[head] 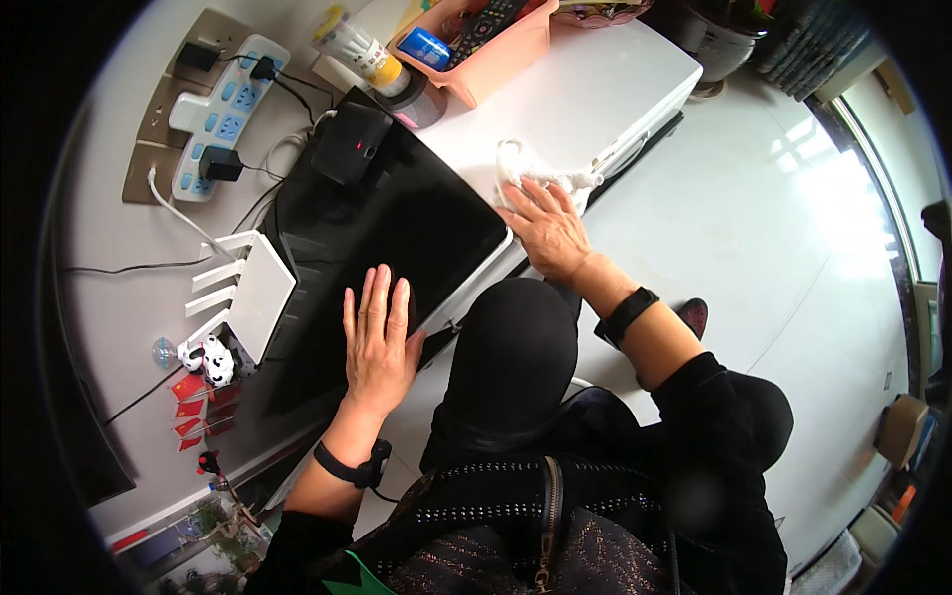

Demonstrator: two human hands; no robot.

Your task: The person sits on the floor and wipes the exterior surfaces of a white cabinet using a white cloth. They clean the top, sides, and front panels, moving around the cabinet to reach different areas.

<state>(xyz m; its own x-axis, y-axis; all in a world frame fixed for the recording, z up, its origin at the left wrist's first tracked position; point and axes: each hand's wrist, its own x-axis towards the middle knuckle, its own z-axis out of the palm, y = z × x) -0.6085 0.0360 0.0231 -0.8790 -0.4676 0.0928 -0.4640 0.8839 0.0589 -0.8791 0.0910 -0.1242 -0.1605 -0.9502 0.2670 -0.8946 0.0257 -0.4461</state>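
Note:
My right hand [547,234] lies on a crumpled white cloth [550,182], fingers spread over its near edge, where the white cabinet top [595,82] meets the glossy black top [416,208]. My left hand [379,342] is over the black surface near its front edge, palm down, fingers extended, holding nothing; whether it touches the surface I cannot tell. Beyond it, at the wall side, stands a white router [260,297] with several antennas. A black box with a red light [351,145] sits at the black top's far end.
A pink plastic basket [498,63] holds a remote control [487,30] and a blue can-like item [425,48]. Beside it stands a clear container [364,56]. A power strip [230,111] with cables is on the wall. Small red flags [188,409] and a spotted figurine [212,361] stand near the router.

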